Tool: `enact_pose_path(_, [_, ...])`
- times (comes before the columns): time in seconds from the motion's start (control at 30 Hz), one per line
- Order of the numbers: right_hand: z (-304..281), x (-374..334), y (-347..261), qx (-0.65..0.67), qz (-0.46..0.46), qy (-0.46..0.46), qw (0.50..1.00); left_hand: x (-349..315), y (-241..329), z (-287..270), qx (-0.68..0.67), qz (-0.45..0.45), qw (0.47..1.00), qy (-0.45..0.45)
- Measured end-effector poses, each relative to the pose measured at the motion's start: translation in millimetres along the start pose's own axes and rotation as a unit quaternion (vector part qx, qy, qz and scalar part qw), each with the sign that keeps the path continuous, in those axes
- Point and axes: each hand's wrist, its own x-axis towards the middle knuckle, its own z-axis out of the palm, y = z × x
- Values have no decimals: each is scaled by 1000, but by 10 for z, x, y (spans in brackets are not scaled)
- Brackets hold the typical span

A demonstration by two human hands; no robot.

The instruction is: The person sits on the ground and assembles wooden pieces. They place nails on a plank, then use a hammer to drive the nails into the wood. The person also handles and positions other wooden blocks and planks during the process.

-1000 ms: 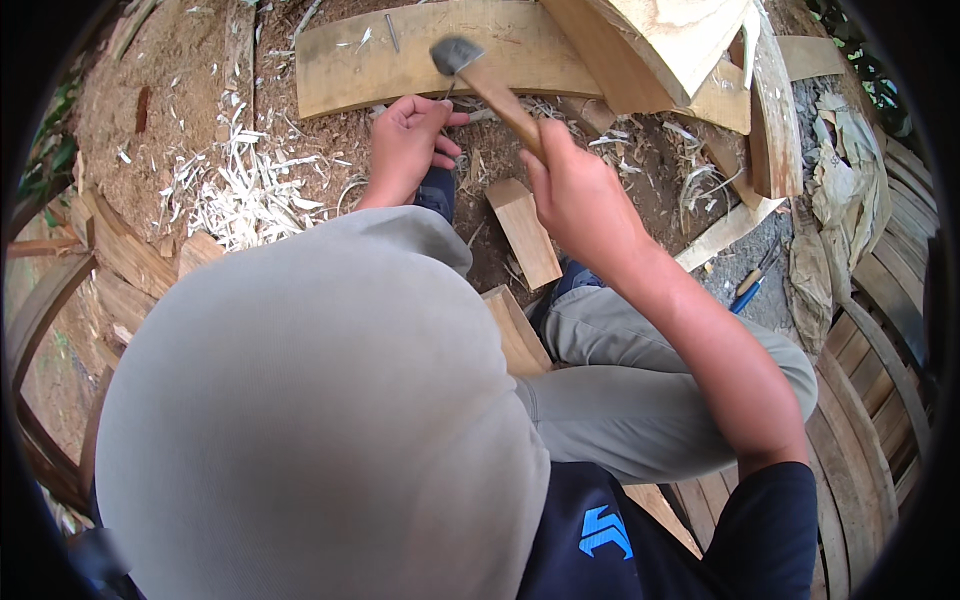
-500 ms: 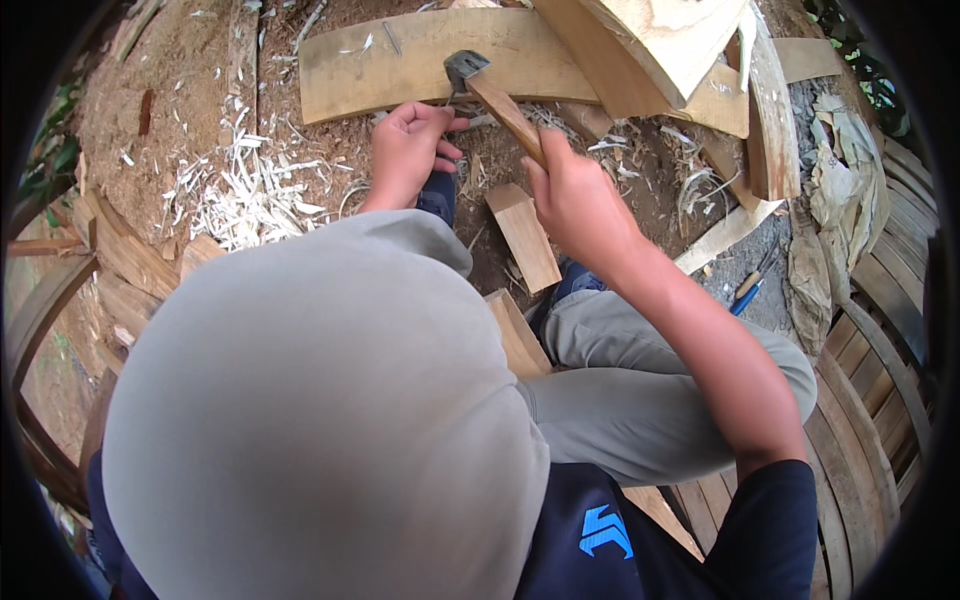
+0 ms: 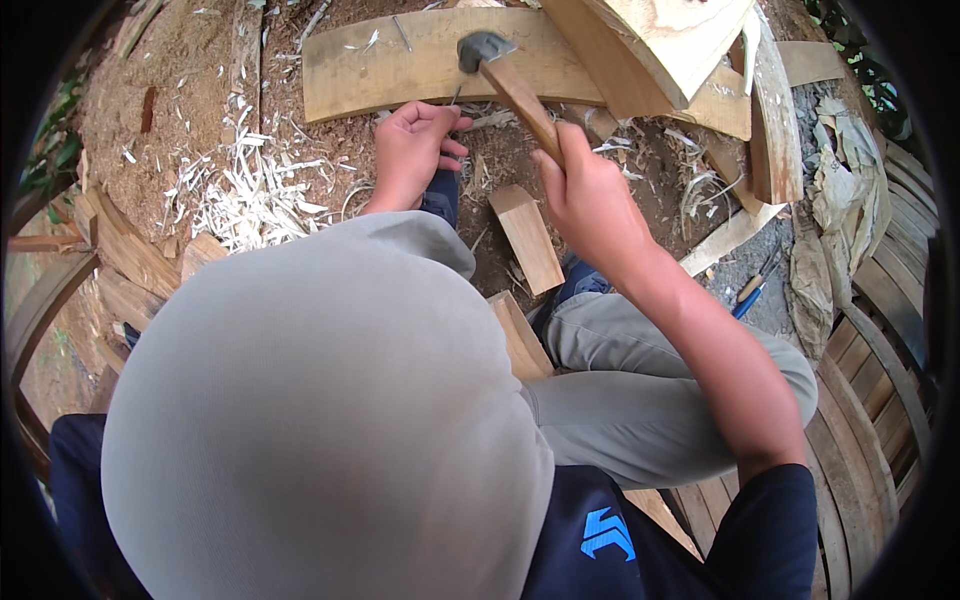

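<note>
My right hand (image 3: 590, 200) grips the wooden handle of a hammer (image 3: 483, 48). Its metal head hangs just above a curved wooden plank (image 3: 370, 70) that lies on the ground. My left hand (image 3: 415, 150) rests at the plank's near edge with its fingers pinched on a thin nail (image 3: 455, 96), which stands just below the hammer head. My grey-clad knee (image 3: 320, 420) fills the lower left and hides the ground beneath it.
A small wooden block (image 3: 527, 238) lies between my hands and legs. Pale wood shavings (image 3: 250, 190) are scattered at the left. More cut boards (image 3: 680, 50) are stacked at the top right, a blue-handled tool (image 3: 748, 296) lies at the right, and curved wooden slats (image 3: 880, 400) run along the right edge.
The hammer head dipped toward the plank half a second ago and now sits a little higher and further right. My left hand has stayed at the nail.
</note>
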Motion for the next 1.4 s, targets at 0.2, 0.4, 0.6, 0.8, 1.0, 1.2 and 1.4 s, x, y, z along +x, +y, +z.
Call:
enact_pose_path(0.2, [71, 7, 62, 8, -21, 1, 1000, -4, -16, -10, -1, -10, 1000, 1])
enact_pose_path(0.4, [40, 8, 5, 21, -12, -27, 999, -13, 24, 0, -11, -9, 1000, -6])
enact_pose_path(0.6, [31, 3, -38, 26, 2, -43, 999, -12, -4, -30, -17, -5, 1000, -4])
enact_pose_path(0.8, [-7, 34, 11, 6, 15, -56, 998, -19, -43, -20, -22, -4, 1000, -6])
enact_pose_path(1.0, [-40, 17, -11, 2, -12, -19, 1000, -27, -13, -41, -21, -4, 1000, -4])
enact_pose_path(1.2, [-9, 0, -5, 33, -46, 24, 998, 1, -55, -67, -34, 5, 999, -12])
enact_pose_path(1.4, [27, -28, 28, 37, -35, 46, 998, 1, -42, -17, -29, 5, 999, -14])
